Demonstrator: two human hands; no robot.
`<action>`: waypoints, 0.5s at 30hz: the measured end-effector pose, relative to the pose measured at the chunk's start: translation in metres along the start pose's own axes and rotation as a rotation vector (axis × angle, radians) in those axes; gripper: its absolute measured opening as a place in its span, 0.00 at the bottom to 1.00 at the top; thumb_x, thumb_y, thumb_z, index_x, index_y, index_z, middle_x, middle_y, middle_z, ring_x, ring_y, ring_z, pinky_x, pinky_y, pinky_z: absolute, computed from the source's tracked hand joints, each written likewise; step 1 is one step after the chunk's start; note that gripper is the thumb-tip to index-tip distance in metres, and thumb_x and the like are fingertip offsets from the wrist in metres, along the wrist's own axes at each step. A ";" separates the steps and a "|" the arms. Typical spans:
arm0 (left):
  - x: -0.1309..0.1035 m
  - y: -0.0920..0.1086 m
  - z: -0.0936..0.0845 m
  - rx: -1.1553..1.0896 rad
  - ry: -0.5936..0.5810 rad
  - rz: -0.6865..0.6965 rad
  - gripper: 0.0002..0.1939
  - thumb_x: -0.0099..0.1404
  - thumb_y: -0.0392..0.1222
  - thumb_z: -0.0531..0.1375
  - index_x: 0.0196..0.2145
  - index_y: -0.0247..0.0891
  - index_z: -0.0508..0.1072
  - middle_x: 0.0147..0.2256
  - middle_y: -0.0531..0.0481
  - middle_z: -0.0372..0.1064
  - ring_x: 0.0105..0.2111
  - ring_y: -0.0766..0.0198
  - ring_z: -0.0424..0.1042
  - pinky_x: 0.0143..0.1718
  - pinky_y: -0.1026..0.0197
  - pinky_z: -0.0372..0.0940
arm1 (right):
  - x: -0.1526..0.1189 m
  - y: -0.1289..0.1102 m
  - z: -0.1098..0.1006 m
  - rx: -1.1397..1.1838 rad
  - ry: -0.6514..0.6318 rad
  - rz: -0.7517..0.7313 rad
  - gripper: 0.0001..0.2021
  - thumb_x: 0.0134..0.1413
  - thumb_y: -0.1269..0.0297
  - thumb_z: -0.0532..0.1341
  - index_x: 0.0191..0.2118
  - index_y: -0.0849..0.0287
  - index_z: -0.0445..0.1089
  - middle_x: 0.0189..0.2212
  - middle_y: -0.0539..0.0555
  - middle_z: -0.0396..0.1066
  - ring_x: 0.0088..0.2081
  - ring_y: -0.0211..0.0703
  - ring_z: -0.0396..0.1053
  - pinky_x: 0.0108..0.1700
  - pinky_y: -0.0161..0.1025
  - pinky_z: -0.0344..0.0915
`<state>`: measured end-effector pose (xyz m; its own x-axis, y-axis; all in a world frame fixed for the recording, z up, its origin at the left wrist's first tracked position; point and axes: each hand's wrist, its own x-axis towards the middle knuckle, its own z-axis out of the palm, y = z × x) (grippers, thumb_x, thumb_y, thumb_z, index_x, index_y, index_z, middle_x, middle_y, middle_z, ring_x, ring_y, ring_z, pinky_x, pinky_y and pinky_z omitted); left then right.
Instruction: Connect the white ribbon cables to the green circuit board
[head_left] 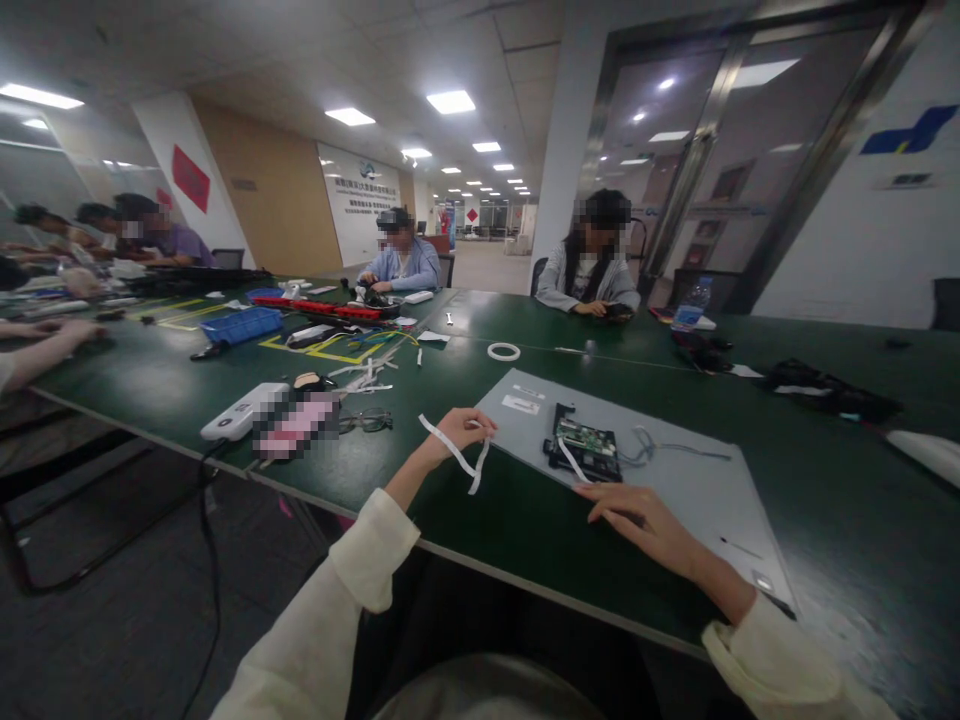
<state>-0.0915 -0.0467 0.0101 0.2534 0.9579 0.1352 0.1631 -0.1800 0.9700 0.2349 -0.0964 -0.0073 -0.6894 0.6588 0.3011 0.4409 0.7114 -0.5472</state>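
Note:
My left hand [459, 432] is closed in a pinch on a thin white strip [450, 446], which looks like tape or its paper backing and hangs in a bent loop over the table edge. To the right, a black device frame with a green circuit board [586, 436] lies on a grey mat [675, 480]. A second white strip [574, 460] runs from the frame towards me. My right hand [637, 515] has its fingers stretched out, the fingertips at that strip's near end. Thin grey-blue wires [660, 445] trail right from the board.
A white tape roll [503, 351] lies beyond the mat. Glasses [366, 420], a white power strip [246, 411], loose white strips [367, 378] and a blue tray [241, 324] are on the left. Two people [403, 255] sit across; a bottle [691, 305] stands far right.

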 end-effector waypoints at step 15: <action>0.079 0.008 0.043 -0.157 -0.191 -0.102 0.07 0.58 0.41 0.57 0.33 0.36 0.62 0.26 0.51 0.70 0.23 0.67 0.71 0.25 0.66 0.63 | -0.010 -0.005 -0.005 0.052 -0.065 0.057 0.16 0.59 0.57 0.49 0.30 0.55 0.72 0.48 0.55 0.67 0.53 0.47 0.62 0.54 0.47 0.59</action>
<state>-0.0294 0.0177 0.0199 0.4210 0.9070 0.0094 0.0506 -0.0339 0.9981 0.2426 -0.1050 -0.0039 -0.7008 0.6791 0.2182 0.4509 0.6588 -0.6023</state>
